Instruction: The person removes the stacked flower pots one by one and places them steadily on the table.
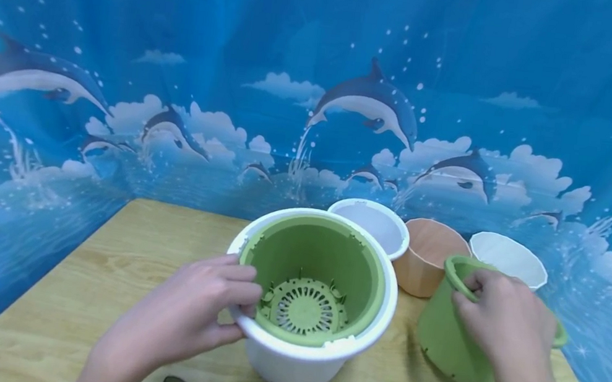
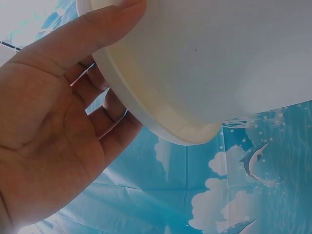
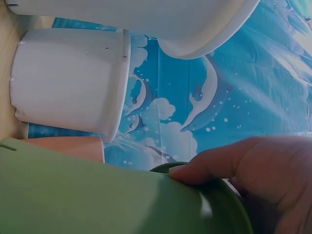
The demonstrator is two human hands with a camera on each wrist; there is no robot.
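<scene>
A white flowerpot (image 1: pixel 296 364) stands near the middle of the table, with a green slotted pot (image 1: pixel 323 236) nested inside it. My left hand (image 1: pixel 199 304) grips the near left rim; in the left wrist view its thumb lies under the white rim (image 2: pixel 161 131) and its fingers curl over the top. At the right, my right hand (image 1: pixel 505 318) pinches the rim of another green pot (image 1: pixel 450 337), which tilts. The right wrist view shows the thumb (image 3: pixel 190 173) on the outside of that green wall (image 3: pixel 87 195). Part of its opening is hidden behind the hand.
Behind these stand a smaller white pot (image 1: pixel 375 223), a terracotta-coloured pot (image 1: pixel 423 272) and another white pot (image 1: pixel 508 259), in a row along the back right. The wooden table (image 1: pixel 125 259) meets a blue dolphin-print curtain (image 1: pixel 228 83) at its far edge.
</scene>
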